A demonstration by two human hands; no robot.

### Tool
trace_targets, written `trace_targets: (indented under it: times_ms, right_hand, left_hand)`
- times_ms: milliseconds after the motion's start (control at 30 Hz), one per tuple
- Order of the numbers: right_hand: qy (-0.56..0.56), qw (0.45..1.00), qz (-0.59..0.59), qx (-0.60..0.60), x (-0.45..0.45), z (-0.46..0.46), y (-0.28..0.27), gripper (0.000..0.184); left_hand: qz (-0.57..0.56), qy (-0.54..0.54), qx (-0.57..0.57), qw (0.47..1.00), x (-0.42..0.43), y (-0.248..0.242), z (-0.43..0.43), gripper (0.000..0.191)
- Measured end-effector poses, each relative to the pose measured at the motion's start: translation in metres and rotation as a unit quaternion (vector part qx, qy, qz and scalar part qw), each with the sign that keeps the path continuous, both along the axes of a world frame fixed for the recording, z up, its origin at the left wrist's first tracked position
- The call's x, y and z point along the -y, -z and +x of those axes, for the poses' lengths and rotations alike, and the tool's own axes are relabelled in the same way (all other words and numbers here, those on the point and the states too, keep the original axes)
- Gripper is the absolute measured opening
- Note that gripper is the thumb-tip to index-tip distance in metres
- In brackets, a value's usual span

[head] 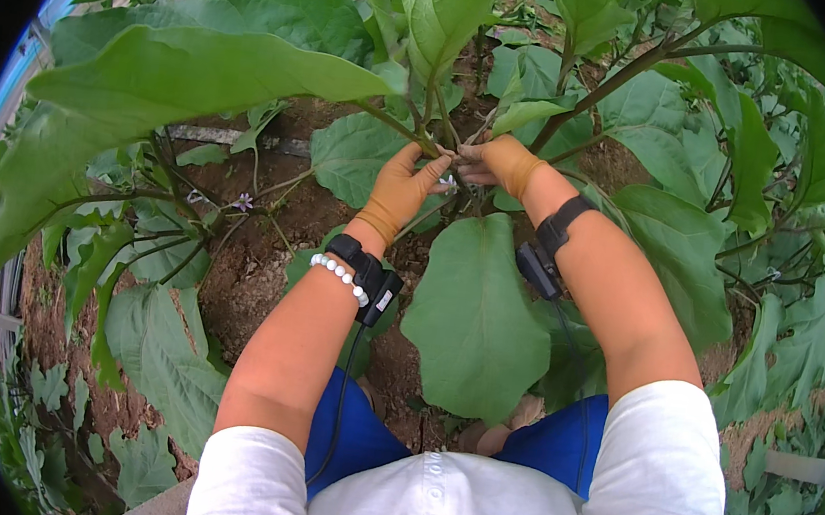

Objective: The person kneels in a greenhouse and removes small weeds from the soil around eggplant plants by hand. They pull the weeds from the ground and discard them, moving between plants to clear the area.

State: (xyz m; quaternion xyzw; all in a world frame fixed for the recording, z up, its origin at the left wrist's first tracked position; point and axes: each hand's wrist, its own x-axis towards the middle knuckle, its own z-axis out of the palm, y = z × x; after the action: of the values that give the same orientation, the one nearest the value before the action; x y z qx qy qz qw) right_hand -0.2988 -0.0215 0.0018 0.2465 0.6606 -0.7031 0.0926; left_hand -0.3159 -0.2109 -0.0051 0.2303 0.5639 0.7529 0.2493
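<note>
My left hand (402, 187), in a tan glove, has its thumb and fingers closed at a branching stem (427, 143) of a leafy eggplant plant. My right hand (496, 164), gloved alike, meets it from the other side with bent fingers at the same fork. What lies between the right fingertips is too small to make out. A small pale purple flower (449, 181) shows just below the hands. One broad leaf (478, 317) hangs between my forearms, and another large leaf (198, 73) arches over the left side.
A thick branch (603, 93) slants up to the right. Bare brown soil (257, 301) shows between plants. At left, another plant carries a purple flower (242, 202). Cables run from black wrist devices (378, 295) down my arms. Blue sheeting (22, 66) edges the far left.
</note>
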Motion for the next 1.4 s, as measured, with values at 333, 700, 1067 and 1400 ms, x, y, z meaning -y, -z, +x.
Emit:
trace_targets:
  times_ms: [333, 700, 1067, 1400]
  right_hand:
    - [-0.162, 0.896, 0.391, -0.132, -0.011, 0.049, -0.081, 0.020]
    - [0.020, 0.884, 0.355, -0.305, 0.005, 0.042, -0.139, 0.048]
    - [-0.121, 0.918, 0.198, -0.323, 0.058, 0.049, -0.171, 0.051]
    - [-0.273, 0.788, 0.490, -0.255, 0.095, 0.049, -0.219, 0.056]
  left_hand:
    - [-0.080, -0.044, -0.079, 0.993, -0.002, 0.000, -0.018, 0.035]
    - [-0.132, -0.084, -0.033, 0.987, -0.013, -0.012, -0.034, 0.053]
    - [-0.214, -0.156, -0.128, 0.956, -0.012, -0.027, -0.027, 0.054]
    - [0.100, 0.041, 0.066, 0.992, -0.048, -0.022, -0.003, 0.031]
